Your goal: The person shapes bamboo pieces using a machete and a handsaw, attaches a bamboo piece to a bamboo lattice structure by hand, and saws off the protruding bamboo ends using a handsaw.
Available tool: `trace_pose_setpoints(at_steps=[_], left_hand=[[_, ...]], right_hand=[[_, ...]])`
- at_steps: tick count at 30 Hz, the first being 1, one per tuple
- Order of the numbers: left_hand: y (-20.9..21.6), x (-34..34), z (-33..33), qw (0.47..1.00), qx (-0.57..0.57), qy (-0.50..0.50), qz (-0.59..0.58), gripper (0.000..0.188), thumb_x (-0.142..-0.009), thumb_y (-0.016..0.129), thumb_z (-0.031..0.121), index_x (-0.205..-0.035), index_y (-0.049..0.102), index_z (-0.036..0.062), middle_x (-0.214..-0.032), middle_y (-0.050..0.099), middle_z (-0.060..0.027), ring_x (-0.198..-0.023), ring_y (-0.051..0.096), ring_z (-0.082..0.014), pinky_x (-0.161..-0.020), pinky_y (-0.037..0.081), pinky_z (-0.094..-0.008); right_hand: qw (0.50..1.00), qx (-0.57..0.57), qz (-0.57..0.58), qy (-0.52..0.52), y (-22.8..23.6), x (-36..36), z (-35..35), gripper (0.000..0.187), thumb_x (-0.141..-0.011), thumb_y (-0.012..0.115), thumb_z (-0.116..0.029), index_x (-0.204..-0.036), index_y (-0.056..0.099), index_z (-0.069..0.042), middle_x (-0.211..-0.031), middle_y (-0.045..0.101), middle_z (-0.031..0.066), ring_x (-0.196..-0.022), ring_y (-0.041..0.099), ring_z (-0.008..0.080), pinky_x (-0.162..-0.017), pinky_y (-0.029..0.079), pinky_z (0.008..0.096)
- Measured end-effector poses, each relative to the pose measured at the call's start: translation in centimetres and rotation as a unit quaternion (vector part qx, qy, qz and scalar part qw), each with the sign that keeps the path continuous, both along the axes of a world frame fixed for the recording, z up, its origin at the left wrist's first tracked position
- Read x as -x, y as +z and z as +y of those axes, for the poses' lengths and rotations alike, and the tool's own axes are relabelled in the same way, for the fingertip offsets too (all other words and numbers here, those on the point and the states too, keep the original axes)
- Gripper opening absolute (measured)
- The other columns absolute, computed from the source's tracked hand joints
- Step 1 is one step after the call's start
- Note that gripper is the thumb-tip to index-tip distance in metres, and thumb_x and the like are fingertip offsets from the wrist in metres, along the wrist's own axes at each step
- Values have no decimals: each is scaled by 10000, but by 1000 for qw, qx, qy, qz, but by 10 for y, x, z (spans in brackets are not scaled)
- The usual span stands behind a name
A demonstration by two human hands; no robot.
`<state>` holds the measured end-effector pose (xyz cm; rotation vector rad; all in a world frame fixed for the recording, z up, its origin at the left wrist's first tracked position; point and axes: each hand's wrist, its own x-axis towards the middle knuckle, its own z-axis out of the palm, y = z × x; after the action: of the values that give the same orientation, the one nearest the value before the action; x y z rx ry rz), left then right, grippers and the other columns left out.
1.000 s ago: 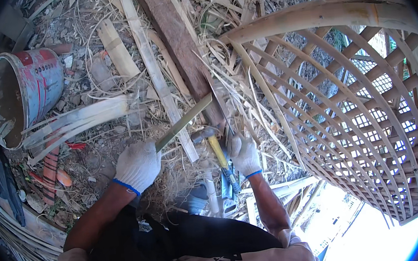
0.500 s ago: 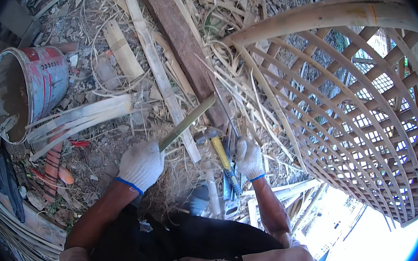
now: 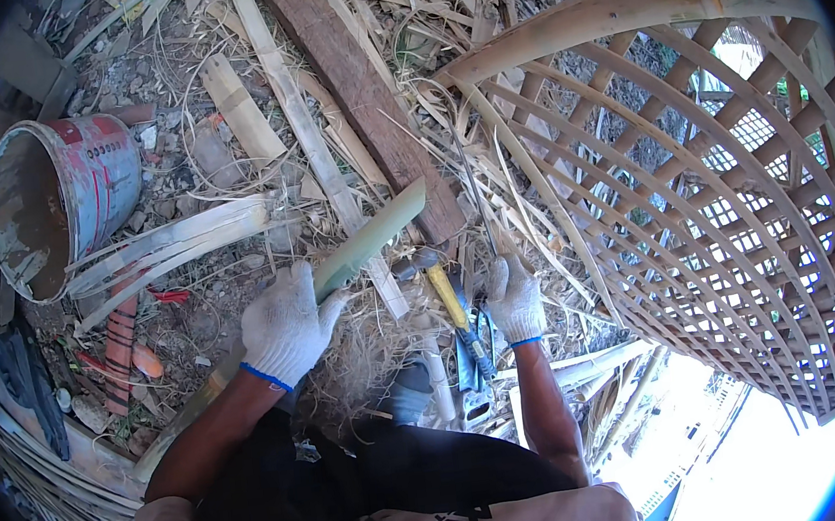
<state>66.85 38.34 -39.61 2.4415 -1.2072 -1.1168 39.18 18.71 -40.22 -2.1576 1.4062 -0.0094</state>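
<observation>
My left hand [image 3: 288,323], in a white knit glove, grips a pale green split bamboo strip [image 3: 375,232], its thumb lying along the near edge. The strip slants up to the right, its cut end above a dark wooden beam [image 3: 359,75], and its other part runs back past my left forearm. In my right hand [image 3: 515,299], also gloved, is a long thin blade [image 3: 476,190], probably a knife; its handle is hidden in the closed fingers. The blade points away from me, apart from the strip. A yellow-handled hammer [image 3: 449,303] lies between my hands.
A large woven bamboo lattice basket [image 3: 689,154] fills the right side. To the left, a paint-stained bucket [image 3: 97,171] lies tipped beside split bamboo pieces [image 3: 184,233] and an orange, dark-wrapped handle [image 3: 122,339]. Bamboo shavings and offcuts litter the ground.
The bamboo strip has turned, showing its broader face. My left thumb has moved outward along it. My right hand has shifted slightly right with the blade, which stands more upright in view.
</observation>
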Motion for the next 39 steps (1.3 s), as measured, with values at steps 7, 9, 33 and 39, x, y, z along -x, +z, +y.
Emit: trace_pose_setpoints(at_steps=[7, 9, 33, 39], left_hand=[[-12, -4, 9, 1000, 18, -24, 6, 420, -952, 684, 404, -1122, 537, 48, -1005, 672, -184, -920, 702, -388, -772, 565, -500], [-11, -4, 9, 1000, -10, -28, 7, 435, -953, 679, 402, -1163, 543, 47, -1056, 660, -187, -966, 693, -382, -792, 559, -504], [30, -40, -90, 973, 111, -192, 62, 422, -989, 615, 351, -1201, 629, -14, -1110, 690, -260, -1056, 674, -418, -948, 522, -483], [-26, 12, -116, 994, 98, -42, -27, 479, -961, 640, 380, -1231, 612, -14, -1114, 682, -264, -1059, 662, -434, -941, 522, -500]], right_hand=[[994, -6, 96, -59, -3, 4, 14, 435, -986, 661, -385, -1190, 658, 0, -1068, 696, 265, -999, 691, 424, -872, 536, 503], [996, 9, 81, -47, -12, 7, 20, 434, -977, 673, -369, -1206, 651, -1, -1072, 697, 264, -997, 691, 424, -875, 536, 504], [983, 78, -32, -163, -49, 22, 45, 449, -916, 707, -288, -1299, 609, -76, -1099, 723, 208, -1020, 700, 403, -876, 546, 505], [981, 79, -54, -166, -51, 29, 45, 447, -913, 711, -300, -1290, 620, -78, -1115, 724, 203, -1029, 702, 397, -876, 548, 499]])
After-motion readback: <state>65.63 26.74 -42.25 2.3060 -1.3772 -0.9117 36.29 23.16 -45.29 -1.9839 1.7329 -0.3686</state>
